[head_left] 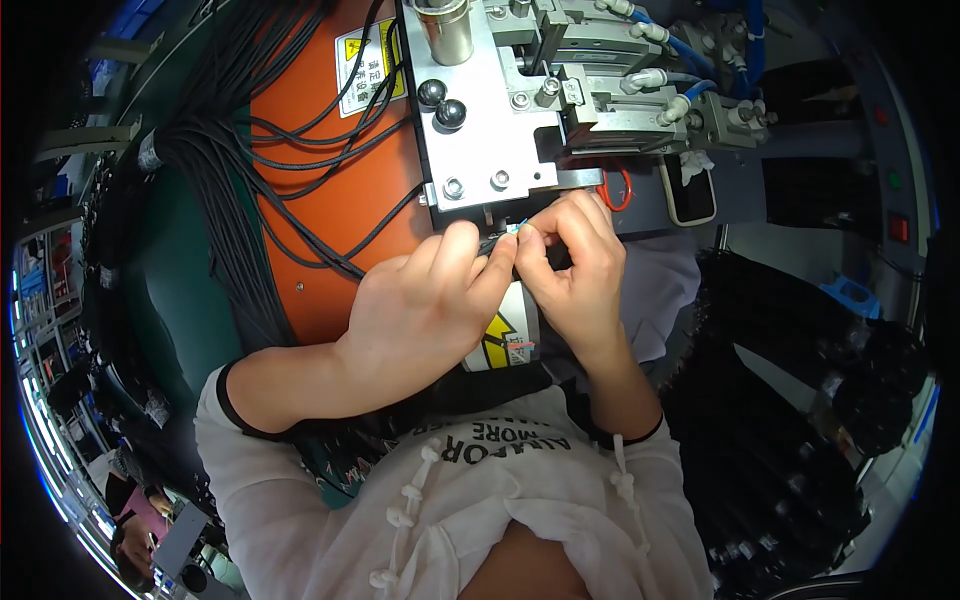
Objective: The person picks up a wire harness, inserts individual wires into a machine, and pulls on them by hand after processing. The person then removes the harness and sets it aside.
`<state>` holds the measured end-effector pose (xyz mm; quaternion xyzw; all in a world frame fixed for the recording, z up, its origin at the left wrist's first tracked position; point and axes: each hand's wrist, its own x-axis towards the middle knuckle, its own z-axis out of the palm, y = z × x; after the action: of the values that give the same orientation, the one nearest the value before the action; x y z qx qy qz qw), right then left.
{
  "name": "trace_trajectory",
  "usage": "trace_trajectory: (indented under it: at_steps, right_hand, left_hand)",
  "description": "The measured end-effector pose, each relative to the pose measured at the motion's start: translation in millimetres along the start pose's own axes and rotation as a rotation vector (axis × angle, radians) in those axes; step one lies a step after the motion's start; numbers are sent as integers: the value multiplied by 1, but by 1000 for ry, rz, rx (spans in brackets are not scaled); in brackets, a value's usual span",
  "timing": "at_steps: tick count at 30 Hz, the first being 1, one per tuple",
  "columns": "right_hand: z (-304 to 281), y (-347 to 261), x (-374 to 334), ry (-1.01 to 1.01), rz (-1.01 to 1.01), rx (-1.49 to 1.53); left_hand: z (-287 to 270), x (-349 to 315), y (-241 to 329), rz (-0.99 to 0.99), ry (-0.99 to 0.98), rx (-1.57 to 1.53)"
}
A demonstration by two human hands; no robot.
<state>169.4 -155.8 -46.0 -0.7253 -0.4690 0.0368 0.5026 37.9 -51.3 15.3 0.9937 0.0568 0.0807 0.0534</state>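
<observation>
My left hand [425, 290] is closed, its thumb and fingertips pinching the end of a black cable [487, 246] at the front edge of a metal machine fixture [480, 120]. My right hand [578, 262] meets it fingertip to fingertip, thumb and forefinger pinched at a thin blue wire [522, 226] that comes out of the cable's end. Small pale bits show between the fingertips, too small to tell. Most of the cable end is hidden behind my fingers. Below my hands sits a white block with a yellow and black label [497, 343].
Bundled black cables [215, 150] spread over the orange bench surface [310, 210] on the left. Red-handled scissors [618, 188] and a phone [690, 190] lie right of the fixture. Blue air hoses [690, 55] run at the back right. Black cable bundles [770, 430] hang at right.
</observation>
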Motion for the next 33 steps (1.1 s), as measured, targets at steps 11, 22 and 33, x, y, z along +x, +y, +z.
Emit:
trace_trajectory:
  at_steps: [11,22,33]
  right_hand:
    - [6,6,-8,-66,503,535]
    - [2,1,-10,-40,593,576]
    - [-21,-8,-3,-128,-206,636]
  left_hand:
    - [17,3,-19,94,272,-72]
    - [-2,-8,-9,5,102,49]
    - [-18,5,-16,161,364,37]
